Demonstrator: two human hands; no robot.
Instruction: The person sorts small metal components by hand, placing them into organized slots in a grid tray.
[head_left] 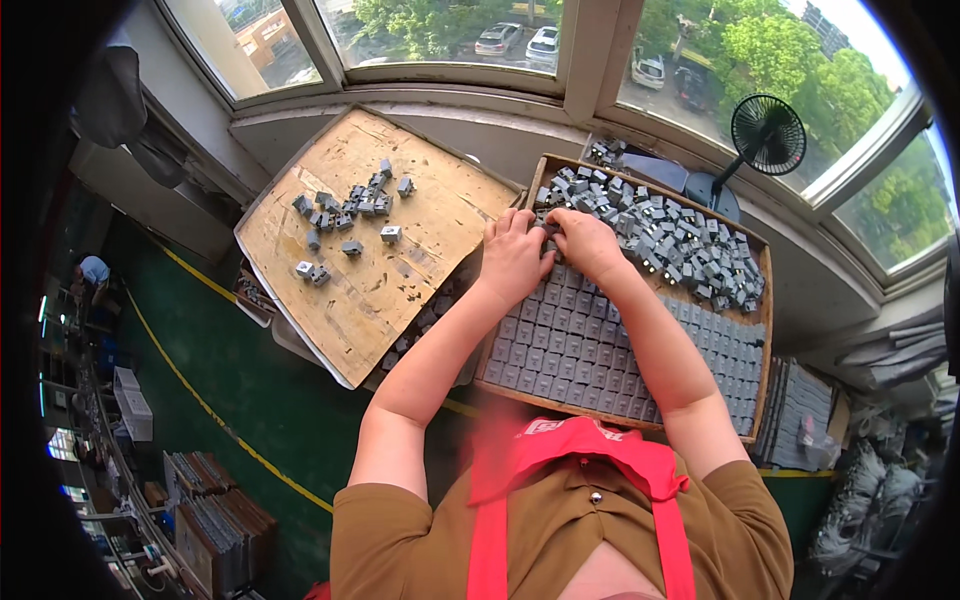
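Grey parts (560, 340) fill neat rows in our wooden tray (768, 290); at its far left corner, our left hand (512, 258) and right hand (590, 245) bend their fingers, grip unclear to us. White lettering marks our red apron (585, 462).

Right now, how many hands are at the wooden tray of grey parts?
2: the left hand and the right hand, side by side at the far left corner of the tray; no others show there.
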